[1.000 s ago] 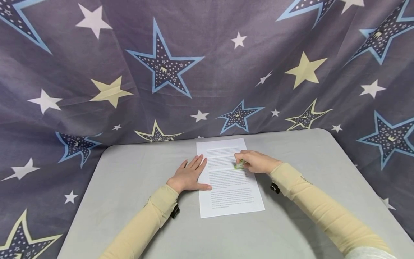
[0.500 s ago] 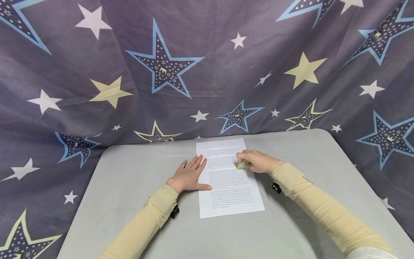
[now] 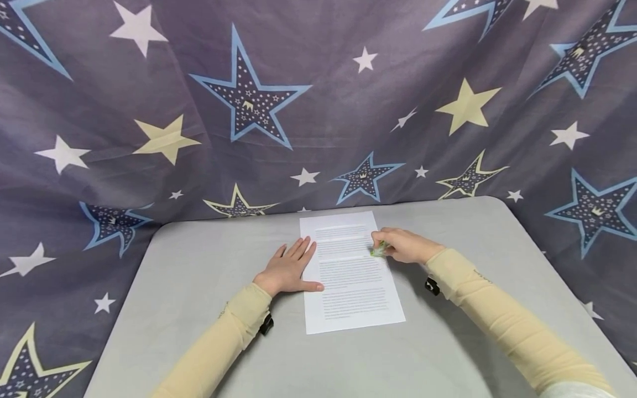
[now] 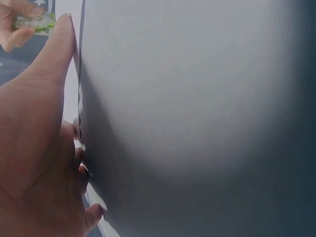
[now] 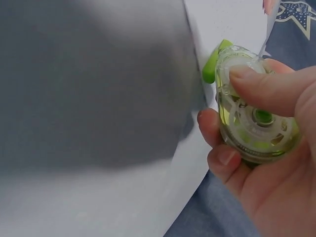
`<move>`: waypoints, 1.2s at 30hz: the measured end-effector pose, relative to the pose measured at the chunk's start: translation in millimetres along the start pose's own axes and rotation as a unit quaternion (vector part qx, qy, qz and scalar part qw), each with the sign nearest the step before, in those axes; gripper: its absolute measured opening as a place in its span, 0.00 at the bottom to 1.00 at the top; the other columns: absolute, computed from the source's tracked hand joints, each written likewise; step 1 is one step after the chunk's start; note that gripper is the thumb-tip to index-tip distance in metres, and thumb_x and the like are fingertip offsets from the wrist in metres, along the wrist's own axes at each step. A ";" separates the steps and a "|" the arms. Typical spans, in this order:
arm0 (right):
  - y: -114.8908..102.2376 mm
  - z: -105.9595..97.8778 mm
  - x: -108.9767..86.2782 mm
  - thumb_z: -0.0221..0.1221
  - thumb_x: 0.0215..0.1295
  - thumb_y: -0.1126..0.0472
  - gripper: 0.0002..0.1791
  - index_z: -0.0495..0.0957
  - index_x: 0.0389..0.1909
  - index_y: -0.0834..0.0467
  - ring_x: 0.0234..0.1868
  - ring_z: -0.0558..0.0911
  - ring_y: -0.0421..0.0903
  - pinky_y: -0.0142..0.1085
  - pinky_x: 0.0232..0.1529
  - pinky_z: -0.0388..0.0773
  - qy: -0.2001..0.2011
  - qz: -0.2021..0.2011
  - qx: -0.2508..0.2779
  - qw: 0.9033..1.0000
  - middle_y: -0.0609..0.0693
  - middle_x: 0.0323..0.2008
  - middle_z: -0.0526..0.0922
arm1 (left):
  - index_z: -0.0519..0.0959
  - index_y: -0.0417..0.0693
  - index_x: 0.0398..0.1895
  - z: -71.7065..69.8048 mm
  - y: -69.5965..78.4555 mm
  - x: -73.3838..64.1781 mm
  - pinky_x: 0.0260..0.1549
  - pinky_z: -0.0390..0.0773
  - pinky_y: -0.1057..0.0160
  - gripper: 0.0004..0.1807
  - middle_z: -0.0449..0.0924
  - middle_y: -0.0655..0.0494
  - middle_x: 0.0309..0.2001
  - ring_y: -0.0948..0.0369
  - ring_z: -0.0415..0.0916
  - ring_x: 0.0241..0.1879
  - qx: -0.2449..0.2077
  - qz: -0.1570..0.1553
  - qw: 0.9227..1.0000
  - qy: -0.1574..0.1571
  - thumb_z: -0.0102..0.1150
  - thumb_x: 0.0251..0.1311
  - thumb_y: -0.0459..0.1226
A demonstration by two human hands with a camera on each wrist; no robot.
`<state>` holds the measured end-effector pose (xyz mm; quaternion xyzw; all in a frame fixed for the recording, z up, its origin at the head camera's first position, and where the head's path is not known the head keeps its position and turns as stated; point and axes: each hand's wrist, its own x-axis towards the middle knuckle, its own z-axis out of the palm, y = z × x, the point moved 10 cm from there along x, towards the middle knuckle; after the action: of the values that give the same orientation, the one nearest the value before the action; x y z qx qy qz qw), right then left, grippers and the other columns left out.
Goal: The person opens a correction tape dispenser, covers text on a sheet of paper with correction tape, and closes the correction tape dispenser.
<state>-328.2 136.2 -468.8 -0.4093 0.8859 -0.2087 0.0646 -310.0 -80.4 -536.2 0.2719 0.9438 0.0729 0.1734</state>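
Note:
A printed sheet of paper lies flat on the table, lines of text covering most of it. Across its upper half run white bands between the text lines. My left hand rests on the sheet's left edge, fingers spread and thumb out over the paper. In the right wrist view a clear and green correction tape dispenser sits in my right hand, pinched between thumb and fingers. Its green cap stands out beside the tip. From the head, the dispenser's tip is at the right end of the lower white band.
The grey table extends around the sheet on both sides and toward me. Behind it hangs a dark curtain with a star pattern, close to the table's far edge. Beige sleeves cover both forearms.
My right hand has slid a little to the right with the correction tape, toward the sheet's right edge. My left hand has stayed on the paper. The head view has shifted slightly.

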 end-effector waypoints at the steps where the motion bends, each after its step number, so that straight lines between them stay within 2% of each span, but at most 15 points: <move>1: 0.9 -0.6 -0.4 0.61 0.56 0.82 0.18 0.73 0.36 0.56 0.37 0.81 0.50 0.43 0.41 0.81 0.002 0.001 0.000 1.000 0.51 0.35 0.81 | 0.43 0.45 0.86 -1.6 0.6 -1.2 0.78 0.42 0.38 0.63 0.36 0.45 0.85 0.49 0.35 0.84 -0.002 0.000 1.000 0.001 0.59 0.61 0.71; 9: -0.4 -2.5 0.0 0.62 0.57 0.82 0.17 0.73 0.36 0.56 0.36 0.80 0.51 0.43 0.40 0.80 -0.002 -0.003 0.005 1.000 0.52 0.34 0.80 | 0.40 0.47 0.86 1.4 -0.9 -1.8 0.78 0.40 0.39 0.63 0.33 0.47 0.85 0.50 0.32 0.84 0.003 -0.006 1.000 -0.011 0.56 0.62 0.72; 16: -2.4 1.8 2.3 0.67 0.63 0.74 0.12 0.76 0.38 0.57 0.41 0.84 0.50 0.45 0.46 0.83 -0.009 -0.002 0.036 0.999 0.52 0.38 0.83 | 0.37 0.49 0.86 8.7 -4.7 2.4 0.78 0.38 0.39 0.64 0.30 0.49 0.85 0.52 0.30 0.84 0.003 -0.008 1.000 -0.010 0.56 0.61 0.73; 20: -5.6 4.0 5.5 0.67 0.63 0.73 0.12 0.77 0.39 0.57 0.43 0.84 0.48 0.43 0.47 0.84 -0.009 -0.006 0.043 0.999 0.53 0.40 0.84 | 0.39 0.50 0.86 6.8 -5.8 3.0 0.78 0.39 0.39 0.64 0.31 0.50 0.86 0.52 0.31 0.84 -0.002 -0.008 1.000 0.001 0.58 0.60 0.73; 25: -8.6 3.7 7.5 0.67 0.63 0.74 0.12 0.77 0.40 0.57 0.43 0.84 0.48 0.43 0.48 0.83 -0.002 -0.016 0.059 0.998 0.52 0.41 0.85 | 0.39 0.50 0.86 5.5 -5.0 2.7 0.78 0.39 0.40 0.65 0.31 0.51 0.85 0.53 0.31 0.84 -0.002 -0.010 1.000 -0.003 0.57 0.59 0.74; 36: -10.6 6.5 12.5 0.68 0.63 0.73 0.12 0.76 0.40 0.57 0.41 0.82 0.46 0.42 0.46 0.82 -0.001 -0.028 0.058 0.998 0.51 0.39 0.83 | 0.38 0.50 0.86 6.4 -5.9 4.0 0.78 0.40 0.40 0.64 0.31 0.51 0.85 0.53 0.30 0.84 0.009 -0.011 1.000 -0.003 0.56 0.60 0.74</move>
<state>-327.2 118.6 -469.4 -0.4300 0.8602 -0.2611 0.0831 -313.6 -83.0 -544.7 0.2637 0.9467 0.0615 0.1746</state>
